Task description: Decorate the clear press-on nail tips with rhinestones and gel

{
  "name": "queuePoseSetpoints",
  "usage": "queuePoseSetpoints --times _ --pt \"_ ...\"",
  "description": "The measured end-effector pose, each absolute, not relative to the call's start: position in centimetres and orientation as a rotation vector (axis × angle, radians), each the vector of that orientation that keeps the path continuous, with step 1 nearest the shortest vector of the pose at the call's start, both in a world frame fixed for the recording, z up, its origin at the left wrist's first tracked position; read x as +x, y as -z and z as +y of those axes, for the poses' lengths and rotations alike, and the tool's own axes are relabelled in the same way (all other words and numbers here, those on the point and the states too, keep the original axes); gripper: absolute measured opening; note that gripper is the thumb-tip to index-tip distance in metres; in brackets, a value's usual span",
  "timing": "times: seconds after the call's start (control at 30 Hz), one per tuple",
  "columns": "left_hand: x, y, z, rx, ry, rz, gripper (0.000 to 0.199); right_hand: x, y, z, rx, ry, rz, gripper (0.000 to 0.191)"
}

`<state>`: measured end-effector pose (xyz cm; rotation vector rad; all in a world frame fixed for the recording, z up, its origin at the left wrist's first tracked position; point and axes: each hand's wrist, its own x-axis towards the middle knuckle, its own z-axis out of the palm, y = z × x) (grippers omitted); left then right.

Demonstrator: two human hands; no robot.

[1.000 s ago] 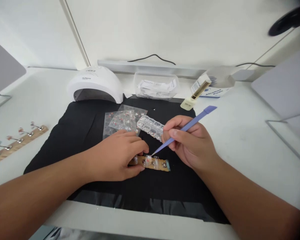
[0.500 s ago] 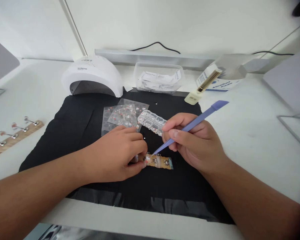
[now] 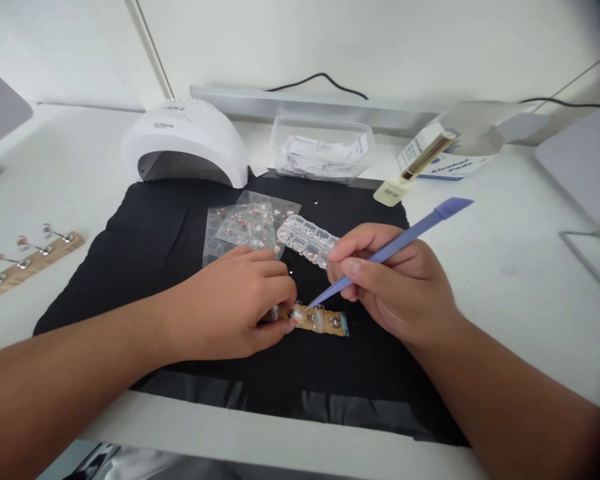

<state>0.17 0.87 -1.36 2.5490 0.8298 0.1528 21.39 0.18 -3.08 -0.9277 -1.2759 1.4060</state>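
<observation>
My right hand [image 3: 390, 283] grips a purple pointed stick [image 3: 410, 233] like a pen. The stick's tip reaches a clear nail tip with red and white decoration [image 3: 297, 316] on a wooden nail stand strip [image 3: 325, 321]. My left hand [image 3: 243, 303] is closed round the strip's left part, thumb and fingers at the decorated nail tip; what lies under the palm is hidden. Round metal pieces show on the strip's right part. Just behind, partly covered by my right hand, lies a clear compartment case [image 3: 305, 239] of small decorations.
Sticker sheets [image 3: 250, 223] lie on the black mat [image 3: 105, 267]. Behind stand a white nail lamp [image 3: 185, 137], a clear tub of packets [image 3: 323, 150], a cream bottle [image 3: 393, 191] and an alcohol pad box [image 3: 453, 163]. A wooden strip with nail holders [image 3: 35, 263] sits at left.
The camera view has shifted slightly. Both hands keep nearly the same place, and the stick's tip stays at the decorated nail tip.
</observation>
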Motion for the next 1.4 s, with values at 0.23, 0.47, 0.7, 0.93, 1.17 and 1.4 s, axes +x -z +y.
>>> queuePoseSetpoints --times 0.23,0.47,0.7,0.93,1.17,1.4 --pt "0.22 1.34 0.84 2.557 -0.153 0.826 0.008 21.47 3.08 0.27 -0.917 -1.407 -1.292 0.010" --pt "0.18 1.39 0.84 2.570 -0.170 0.816 0.009 21.56 3.19 0.27 -0.898 -1.374 -1.333 0.010" --pt "0.24 1.36 0.83 2.558 -0.144 0.830 0.009 21.66 3.34 0.39 -0.855 -1.383 -1.353 0.011" --pt "0.27 1.32 0.76 2.555 -0.143 0.831 0.009 21.64 3.28 0.36 -0.856 -1.368 -1.360 0.009" --pt "0.24 1.35 0.78 2.566 -0.156 0.823 0.009 21.70 3.38 0.41 -0.858 -1.353 -1.368 0.013" --pt "0.18 1.44 0.79 2.585 -0.153 0.825 0.009 21.58 3.22 0.35 -0.869 -1.364 -1.346 0.011"
